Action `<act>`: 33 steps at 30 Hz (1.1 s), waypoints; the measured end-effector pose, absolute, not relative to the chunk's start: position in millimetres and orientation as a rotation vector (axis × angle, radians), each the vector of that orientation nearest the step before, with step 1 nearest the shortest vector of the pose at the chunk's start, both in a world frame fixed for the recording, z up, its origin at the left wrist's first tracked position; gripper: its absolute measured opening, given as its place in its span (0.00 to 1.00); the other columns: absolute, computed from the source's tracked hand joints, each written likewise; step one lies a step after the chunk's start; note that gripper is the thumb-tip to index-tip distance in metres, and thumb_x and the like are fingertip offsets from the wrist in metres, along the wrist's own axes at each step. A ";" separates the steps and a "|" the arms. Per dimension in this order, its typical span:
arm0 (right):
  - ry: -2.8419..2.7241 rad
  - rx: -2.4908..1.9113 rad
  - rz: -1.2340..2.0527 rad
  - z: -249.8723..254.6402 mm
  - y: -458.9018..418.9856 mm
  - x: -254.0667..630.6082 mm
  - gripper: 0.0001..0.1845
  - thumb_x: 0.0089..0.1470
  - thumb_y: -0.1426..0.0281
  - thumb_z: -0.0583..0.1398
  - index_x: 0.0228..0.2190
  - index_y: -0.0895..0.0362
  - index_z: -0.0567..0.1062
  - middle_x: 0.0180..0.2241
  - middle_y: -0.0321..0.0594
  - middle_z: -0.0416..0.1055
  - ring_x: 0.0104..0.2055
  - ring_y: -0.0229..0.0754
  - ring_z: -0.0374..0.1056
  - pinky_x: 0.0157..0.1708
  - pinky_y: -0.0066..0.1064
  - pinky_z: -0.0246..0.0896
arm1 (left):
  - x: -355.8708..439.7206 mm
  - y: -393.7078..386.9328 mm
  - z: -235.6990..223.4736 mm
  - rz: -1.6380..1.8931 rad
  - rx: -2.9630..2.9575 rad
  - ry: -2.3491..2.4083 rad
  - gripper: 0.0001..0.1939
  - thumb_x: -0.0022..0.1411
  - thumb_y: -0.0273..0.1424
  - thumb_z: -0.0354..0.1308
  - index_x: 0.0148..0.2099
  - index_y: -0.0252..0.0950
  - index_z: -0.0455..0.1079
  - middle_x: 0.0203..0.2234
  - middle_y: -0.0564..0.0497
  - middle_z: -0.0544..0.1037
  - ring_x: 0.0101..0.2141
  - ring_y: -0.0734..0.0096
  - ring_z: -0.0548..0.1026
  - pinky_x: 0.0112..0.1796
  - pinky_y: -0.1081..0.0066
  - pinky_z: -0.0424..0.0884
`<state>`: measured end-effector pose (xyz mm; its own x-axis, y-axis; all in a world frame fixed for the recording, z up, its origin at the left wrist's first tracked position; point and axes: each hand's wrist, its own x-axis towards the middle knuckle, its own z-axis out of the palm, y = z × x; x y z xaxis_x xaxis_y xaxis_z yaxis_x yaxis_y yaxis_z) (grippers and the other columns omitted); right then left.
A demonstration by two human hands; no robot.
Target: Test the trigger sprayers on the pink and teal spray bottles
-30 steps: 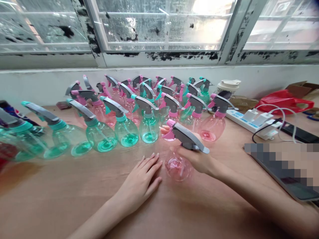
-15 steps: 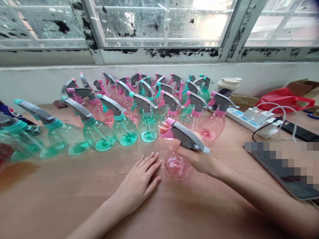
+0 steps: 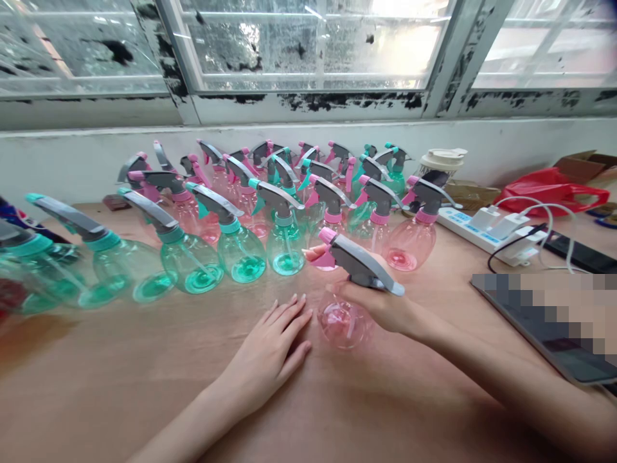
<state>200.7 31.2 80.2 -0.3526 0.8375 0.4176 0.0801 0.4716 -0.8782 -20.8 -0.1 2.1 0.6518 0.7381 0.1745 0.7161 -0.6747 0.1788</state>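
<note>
My right hand (image 3: pixel 380 302) is wrapped round the neck of a clear pink spray bottle (image 3: pixel 342 321) that has a grey and pink trigger head. A fingertip shows in front of the pink trigger; the other fingers are mostly hidden behind the head. The bottle is upright at the table's middle. To its left, my left hand (image 3: pixel 270 341) lies flat, palm down, on the wooden table (image 3: pixel 144 379), fingers stretched and holding nothing. Beyond it a row of green spray bottles (image 3: pixel 241 254) extends left. Another pink spray bottle (image 3: pixel 412 241) stands behind my right hand.
More pink and green spray bottles crowd toward the wall, including a pink one (image 3: pixel 180 206). At right are a lidded cup (image 3: pixel 441 164), a white power strip (image 3: pixel 486 238) with cables, a red plastic bag (image 3: pixel 544 193) and a dark-screened device (image 3: pixel 544 334), partly pixelated.
The fingers of my right hand have curled a little lower in front of the trigger. The held bottle and my left hand stay in place.
</note>
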 end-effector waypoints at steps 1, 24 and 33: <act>-1.770 -0.778 0.982 81.1 31.3 201.2 0.11 0.43 0.82 0.54 0.25 0.54 0.69 0.23 0.29 0.54 0.23 0.34 0.50 0.25 0.28 0.51 | -21.0 -0.2 2.3 0.359 2.766 1.223 0.22 0.73 0.36 0.48 0.66 0.37 0.59 0.65 0.44 0.60 0.64 0.57 0.57 0.62 0.49 0.55; -1.758 -0.827 0.828 76.5 30.1 200.8 0.11 0.50 0.78 0.57 0.36 0.53 0.67 0.25 0.30 0.57 0.24 0.34 0.50 0.22 0.28 0.49 | -21.9 -0.8 2.1 0.392 2.762 1.205 0.21 0.74 0.35 0.47 0.65 0.38 0.60 0.65 0.44 0.61 0.64 0.57 0.58 0.61 0.50 0.56; -1.772 -0.799 0.822 77.6 30.2 201.1 0.09 0.49 0.79 0.56 0.31 0.53 0.64 0.24 0.28 0.52 0.23 0.33 0.46 0.23 0.29 0.46 | -20.6 -1.1 4.3 0.349 2.776 1.219 0.21 0.74 0.35 0.46 0.65 0.37 0.60 0.65 0.45 0.60 0.64 0.58 0.57 0.62 0.51 0.55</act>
